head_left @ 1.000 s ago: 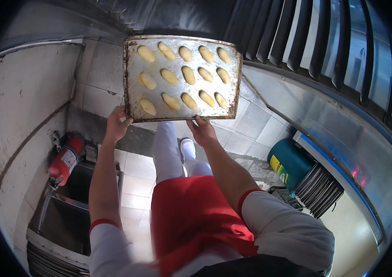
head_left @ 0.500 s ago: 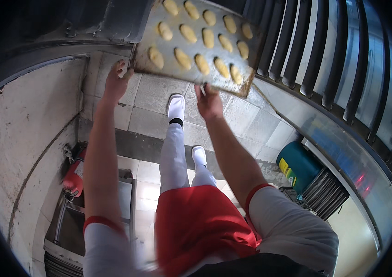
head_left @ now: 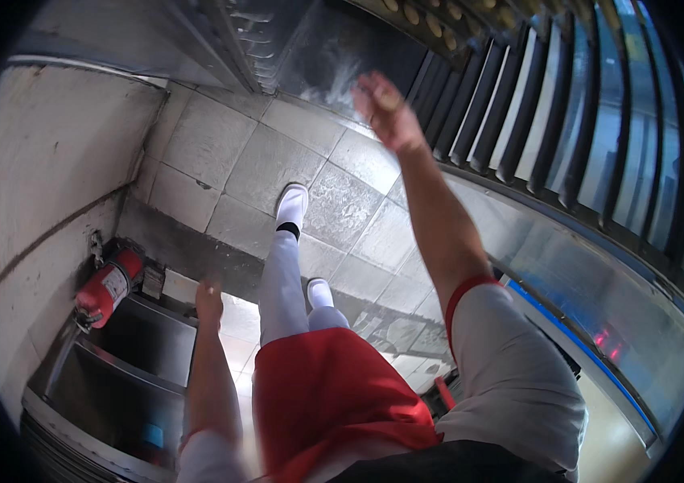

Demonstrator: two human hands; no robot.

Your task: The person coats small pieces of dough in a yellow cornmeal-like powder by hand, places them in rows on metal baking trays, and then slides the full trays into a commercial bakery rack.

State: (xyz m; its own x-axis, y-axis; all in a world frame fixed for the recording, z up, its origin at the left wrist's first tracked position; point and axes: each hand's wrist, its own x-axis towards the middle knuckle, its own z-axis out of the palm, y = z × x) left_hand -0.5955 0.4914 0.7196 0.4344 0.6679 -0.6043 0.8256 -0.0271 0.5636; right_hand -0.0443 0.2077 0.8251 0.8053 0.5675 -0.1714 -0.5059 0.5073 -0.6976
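Note:
My right hand (head_left: 388,111) reaches up and away, its blurred fingers stretched out. A small yellowish spot shows against it; I cannot make out what that is. Beyond this hand, at the top edge, tray shelves hold oval pale-yellow dough pieces (head_left: 432,22), partly cut off by the picture's edge. Dark rack bars (head_left: 503,101) stand just right of the hand. My left hand (head_left: 209,304) hangs low on the left beside the steel sink-like unit (head_left: 145,342), smeared by motion, its fingers not readable.
A red fire extinguisher (head_left: 109,288) stands by the left wall. Ahead is a metal frame with rungs (head_left: 252,48) next to a dark, dusty surface (head_left: 334,60). Grey floor tiles (head_left: 278,165) lie under my feet. A metal and glass panel (head_left: 575,270) borders the right side.
The tray of dough pieces has left my right hand; similar pieces now show on shelves at the top. My left hand has dropped down and back. The view has shifted.

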